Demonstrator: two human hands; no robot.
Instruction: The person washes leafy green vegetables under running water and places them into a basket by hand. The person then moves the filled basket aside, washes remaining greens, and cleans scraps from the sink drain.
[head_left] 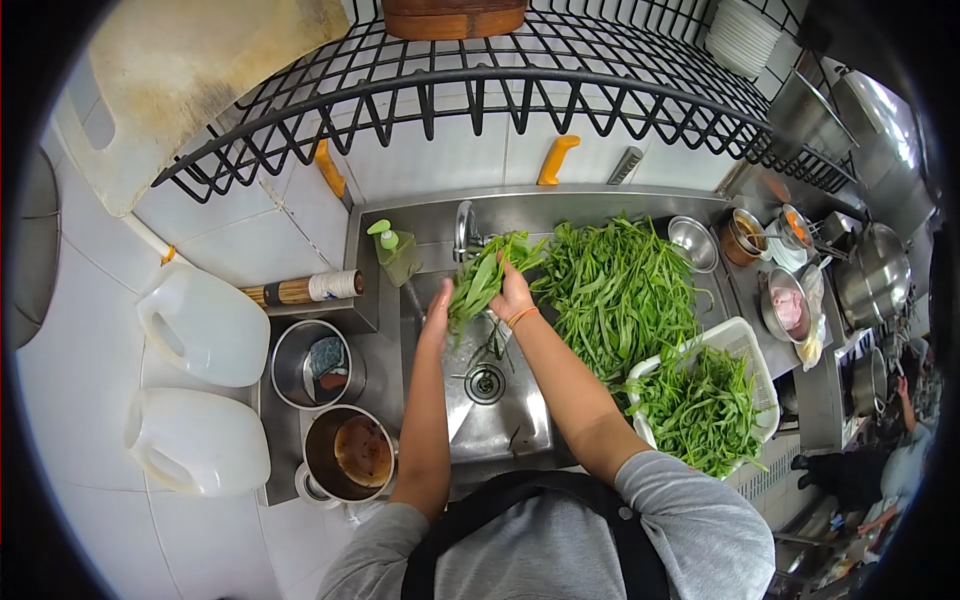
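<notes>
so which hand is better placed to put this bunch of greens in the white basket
Probably the right hand: it grips the bunch of greens and is nearer the white basket. The left hand is on the bunch's far side.

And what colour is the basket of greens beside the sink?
White; the basket shows best in the head view.

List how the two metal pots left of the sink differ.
The far pot holds a blue-grey pad or cloth; the near pot shows a brown patch inside, liquid or residue, I can't tell which. The far pot's interior looks mostly silvery, the near pot's floor mostly brown. Both are round and uncovered.
</notes>
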